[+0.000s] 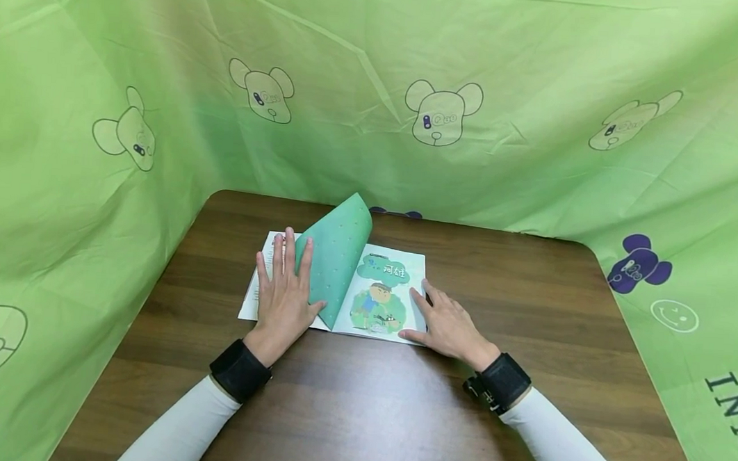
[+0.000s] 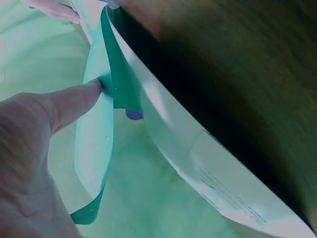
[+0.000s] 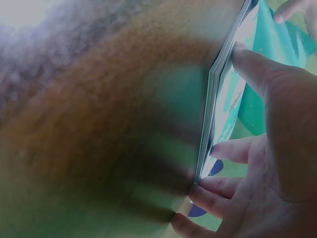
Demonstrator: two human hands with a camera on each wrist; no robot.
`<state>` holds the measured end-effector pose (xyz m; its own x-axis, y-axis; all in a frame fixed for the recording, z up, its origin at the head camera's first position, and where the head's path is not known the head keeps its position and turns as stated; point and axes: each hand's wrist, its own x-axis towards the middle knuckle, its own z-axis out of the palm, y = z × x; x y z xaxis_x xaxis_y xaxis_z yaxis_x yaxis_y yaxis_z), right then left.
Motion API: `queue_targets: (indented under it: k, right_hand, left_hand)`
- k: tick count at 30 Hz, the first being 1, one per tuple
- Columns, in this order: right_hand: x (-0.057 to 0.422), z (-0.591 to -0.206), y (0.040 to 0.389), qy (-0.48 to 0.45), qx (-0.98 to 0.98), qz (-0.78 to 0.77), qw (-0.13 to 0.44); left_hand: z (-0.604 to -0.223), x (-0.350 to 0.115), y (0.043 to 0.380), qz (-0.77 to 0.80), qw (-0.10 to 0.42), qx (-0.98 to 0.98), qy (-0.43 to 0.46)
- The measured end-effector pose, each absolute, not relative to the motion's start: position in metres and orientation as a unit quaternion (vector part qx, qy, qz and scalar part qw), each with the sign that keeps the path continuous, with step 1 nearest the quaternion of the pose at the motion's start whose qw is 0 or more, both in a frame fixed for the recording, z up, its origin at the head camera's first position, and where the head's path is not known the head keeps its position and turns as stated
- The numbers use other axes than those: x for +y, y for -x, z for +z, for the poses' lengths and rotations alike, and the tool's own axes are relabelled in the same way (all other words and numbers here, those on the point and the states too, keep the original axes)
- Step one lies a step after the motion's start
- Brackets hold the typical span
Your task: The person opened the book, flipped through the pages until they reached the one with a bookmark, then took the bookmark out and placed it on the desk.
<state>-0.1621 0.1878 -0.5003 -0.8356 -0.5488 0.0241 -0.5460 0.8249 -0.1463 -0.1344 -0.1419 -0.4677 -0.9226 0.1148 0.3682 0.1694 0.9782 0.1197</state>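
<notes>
We see a booklet (image 1: pixel 358 310) spread on the table (image 1: pixel 516 287), with one hand at each side of it.
Our left hand (image 1: pixel 286 296) rests over the left side, fingers straight and fanned, its thumb touching the raised green leaf (image 1: pixel 339 253); our right hand (image 1: pixel 454 325), fingers loosely spread and not gripping, touches the outer edge of the right page (image 1: pixel 396 308), which shows a cartoon figure, while green cloth (image 1: pixel 351 83) hangs behind the table and we wear black wristbands (image 1: pixel 240 371).
</notes>
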Motion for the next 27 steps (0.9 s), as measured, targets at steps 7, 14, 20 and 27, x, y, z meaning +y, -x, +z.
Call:
queue_targets:
  k: [7,14,20,27]
  right_hand:
    - [0.188,-0.5,0.163,0.289,0.954,-0.074,0.005]
    - [0.188,-0.503,0.161,0.289,0.954,-0.077,0.007]
    - [0.189,-0.503,0.161,0.287,0.954,-0.081,0.007]
    - [0.19,-0.505,0.161,0.291,0.953,-0.089,-0.002]
  left_hand:
    - [-0.469,-0.145,0.137,-0.044,0.19,-0.977,0.081]
    - [-0.472,-0.147,0.136,0.008,0.123,-0.986,0.109]
    - [-0.474,-0.145,0.134,0.01,0.096,-0.984,0.15]
    - [-0.478,-0.144,0.129,0.022,0.078,-0.973,0.215]
